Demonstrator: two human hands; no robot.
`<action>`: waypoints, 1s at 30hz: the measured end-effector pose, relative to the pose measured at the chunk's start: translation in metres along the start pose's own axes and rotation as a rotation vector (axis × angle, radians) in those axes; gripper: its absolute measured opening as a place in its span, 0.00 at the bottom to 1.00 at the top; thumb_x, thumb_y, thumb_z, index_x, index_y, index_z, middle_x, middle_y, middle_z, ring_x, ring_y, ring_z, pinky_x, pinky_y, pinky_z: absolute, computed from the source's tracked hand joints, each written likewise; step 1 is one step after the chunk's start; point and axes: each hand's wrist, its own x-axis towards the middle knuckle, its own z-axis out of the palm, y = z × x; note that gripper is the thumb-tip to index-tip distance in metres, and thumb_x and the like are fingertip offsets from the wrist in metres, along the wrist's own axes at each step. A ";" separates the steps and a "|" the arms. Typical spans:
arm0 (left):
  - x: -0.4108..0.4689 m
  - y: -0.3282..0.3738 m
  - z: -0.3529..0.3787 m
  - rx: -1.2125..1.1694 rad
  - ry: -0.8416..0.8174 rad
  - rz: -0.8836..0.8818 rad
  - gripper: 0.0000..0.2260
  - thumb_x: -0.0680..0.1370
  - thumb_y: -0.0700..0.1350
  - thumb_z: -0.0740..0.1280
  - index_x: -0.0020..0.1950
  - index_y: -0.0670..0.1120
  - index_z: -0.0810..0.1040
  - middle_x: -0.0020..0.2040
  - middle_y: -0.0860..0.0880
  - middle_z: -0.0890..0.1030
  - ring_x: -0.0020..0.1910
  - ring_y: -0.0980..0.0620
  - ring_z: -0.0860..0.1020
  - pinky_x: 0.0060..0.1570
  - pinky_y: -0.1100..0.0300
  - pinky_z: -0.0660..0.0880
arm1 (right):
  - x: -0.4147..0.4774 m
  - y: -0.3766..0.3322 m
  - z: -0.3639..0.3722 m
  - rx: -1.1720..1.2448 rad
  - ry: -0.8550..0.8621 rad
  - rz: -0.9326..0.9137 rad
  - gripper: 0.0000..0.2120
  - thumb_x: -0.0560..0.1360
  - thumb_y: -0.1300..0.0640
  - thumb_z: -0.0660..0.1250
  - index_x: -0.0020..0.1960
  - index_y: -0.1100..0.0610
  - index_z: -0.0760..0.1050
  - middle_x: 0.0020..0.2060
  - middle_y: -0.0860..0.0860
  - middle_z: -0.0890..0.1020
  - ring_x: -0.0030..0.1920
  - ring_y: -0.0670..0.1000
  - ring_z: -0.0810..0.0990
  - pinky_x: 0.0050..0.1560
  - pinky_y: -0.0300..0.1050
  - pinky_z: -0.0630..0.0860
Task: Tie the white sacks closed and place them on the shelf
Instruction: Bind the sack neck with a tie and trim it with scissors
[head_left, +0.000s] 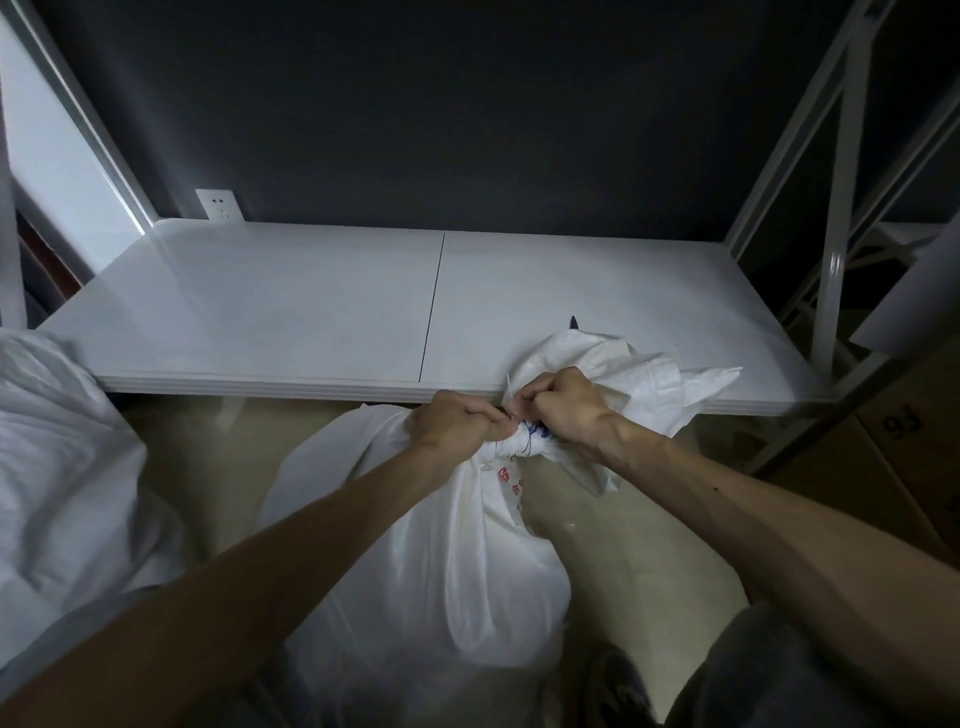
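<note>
A full white woven sack (436, 566) with red print stands on the floor in front of the white shelf (270, 306). Its neck is gathered into a tight bunch, and the loose top fans out to the right over the shelf edge. My left hand (457, 423) grips the gathered neck from the left. My right hand (563, 402) pinches a thin tie at the neck, fingers curled. Both hands meet at the bunch. A second white sack (57, 467) lies at the far left, partly out of frame.
The shelf's white metal uprights (831, 270) rise at the right, with cardboard boxes (883, 467) beyond them. A wall socket (218, 205) sits on the dark wall behind the shelf. My dark shoe (618, 686) stands beside the sack on the beige floor.
</note>
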 end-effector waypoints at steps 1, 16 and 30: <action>-0.001 0.000 0.000 0.024 0.001 0.015 0.06 0.67 0.46 0.80 0.43 0.50 0.88 0.44 0.54 0.87 0.52 0.57 0.82 0.64 0.55 0.73 | -0.001 0.000 0.001 0.003 0.006 0.007 0.11 0.72 0.68 0.65 0.38 0.58 0.84 0.38 0.51 0.86 0.43 0.46 0.82 0.45 0.38 0.77; -0.005 -0.025 0.000 0.755 -0.054 0.530 0.26 0.71 0.64 0.72 0.65 0.56 0.74 0.61 0.58 0.77 0.66 0.57 0.72 0.75 0.43 0.41 | 0.014 0.008 -0.008 0.184 0.015 0.096 0.07 0.72 0.67 0.71 0.37 0.58 0.84 0.38 0.55 0.86 0.46 0.53 0.85 0.53 0.47 0.81; 0.024 -0.021 0.016 0.418 -0.235 0.569 0.12 0.67 0.56 0.70 0.38 0.48 0.83 0.35 0.49 0.83 0.38 0.48 0.80 0.41 0.54 0.74 | 0.034 0.017 -0.048 -0.370 0.087 0.009 0.06 0.74 0.59 0.72 0.48 0.62 0.83 0.41 0.52 0.83 0.43 0.48 0.80 0.41 0.33 0.73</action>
